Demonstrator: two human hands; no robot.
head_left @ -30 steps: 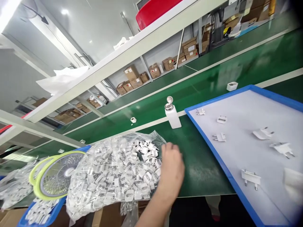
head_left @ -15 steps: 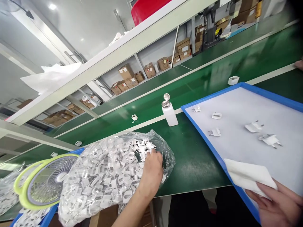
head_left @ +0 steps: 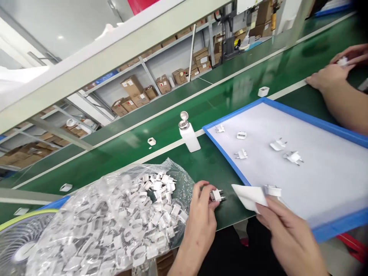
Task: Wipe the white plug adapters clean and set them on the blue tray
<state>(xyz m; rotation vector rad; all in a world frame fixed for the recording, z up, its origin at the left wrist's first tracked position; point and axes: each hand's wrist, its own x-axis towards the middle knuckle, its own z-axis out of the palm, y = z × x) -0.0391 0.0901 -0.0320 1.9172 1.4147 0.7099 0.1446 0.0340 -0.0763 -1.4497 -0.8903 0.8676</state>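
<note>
My left hand (head_left: 201,214) pinches a small white plug piece (head_left: 216,195) with two metal pins, just right of a clear plastic bag (head_left: 109,226) full of the same white plug pieces. My right hand (head_left: 287,234) holds a white wipe (head_left: 248,196) over the near-left corner of a blue-rimmed white tray (head_left: 327,230). Another white plug piece (head_left: 272,190) lies on the tray right at that hand's fingertips. Several more plug pieces (head_left: 292,156) lie scattered on the tray.
A white pump bottle (head_left: 188,134) stands on the green belt behind the tray. Small white parts (head_left: 151,141) sit along the belt. A fan (head_left: 17,245) is at the lower left. Another person's hands (head_left: 333,73) work at the far right. Shelves of cardboard boxes (head_left: 132,86) stand behind.
My left hand came out of the bag with one plug piece pinched. My right hand moved left and up with the wipe to the tray's corner. The view swung right, revealing another person's hands.
</note>
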